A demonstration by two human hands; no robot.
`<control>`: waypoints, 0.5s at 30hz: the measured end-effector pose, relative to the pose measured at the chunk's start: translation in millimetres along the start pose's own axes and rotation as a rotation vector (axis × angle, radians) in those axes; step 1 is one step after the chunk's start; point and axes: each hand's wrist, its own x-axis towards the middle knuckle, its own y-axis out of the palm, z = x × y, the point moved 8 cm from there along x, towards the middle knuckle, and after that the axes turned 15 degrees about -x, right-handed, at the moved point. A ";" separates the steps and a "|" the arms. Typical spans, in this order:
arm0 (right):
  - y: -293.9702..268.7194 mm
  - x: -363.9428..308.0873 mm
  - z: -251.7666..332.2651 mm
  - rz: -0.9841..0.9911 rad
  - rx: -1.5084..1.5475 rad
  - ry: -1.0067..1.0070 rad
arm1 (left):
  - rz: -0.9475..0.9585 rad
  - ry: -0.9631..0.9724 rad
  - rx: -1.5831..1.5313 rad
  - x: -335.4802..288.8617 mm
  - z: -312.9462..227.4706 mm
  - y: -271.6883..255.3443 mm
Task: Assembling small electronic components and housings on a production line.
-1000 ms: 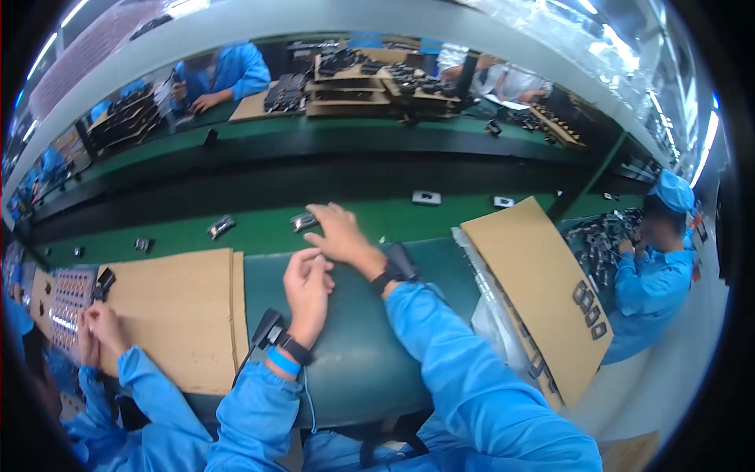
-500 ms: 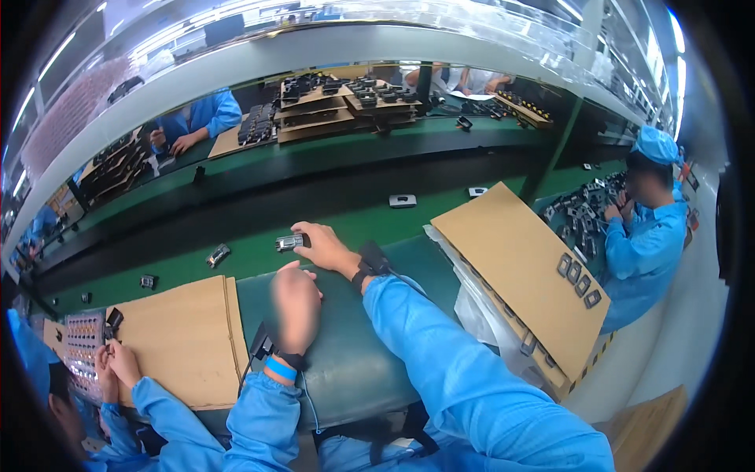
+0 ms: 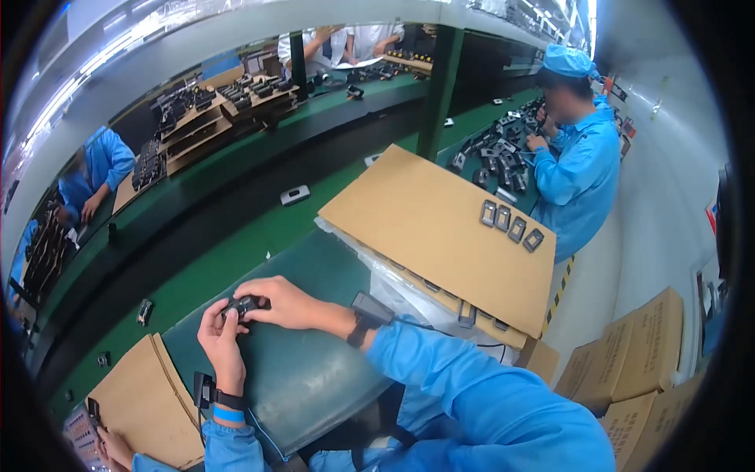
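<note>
While a neighbour's hand (image 3: 116,450) sits by the brown cardboard (image 3: 141,401) on my left, a small unit (image 3: 145,311) lies on the green strip (image 3: 259,248) beyond. My left hand (image 3: 222,344) grasps the left end of a small dark device (image 3: 245,307), thumb up against it, and my right hand (image 3: 287,304) pinches the other end, so it sits between both sets of fingers over the green bench top (image 3: 299,346). I judge it light and stiff, probably hard-shelled and a little slick; gripping the edges at both ends seems safest, since its faces could scratch. My fingers hide much of it, so I cannot tell its full shape. Farther right, a brown sheet (image 3: 417,212) carries four dark frames (image 3: 496,218), and past it a co-worker in blue (image 3: 582,173) is beside a heap of dark parts (image 3: 503,157).
</note>
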 end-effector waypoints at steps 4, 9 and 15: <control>14.0 0.8 -8.5 -0.067 0.183 0.082 | -0.061 -0.012 -0.015 -3.5 -2.1 -18.1; -3.5 -10.6 -33.6 -0.097 0.438 0.283 | -0.054 0.020 -0.089 0.1 -1.0 11.0; 6.7 -3.2 -27.3 -0.050 0.370 0.287 | -0.033 0.045 -0.073 -7.2 -11.1 4.5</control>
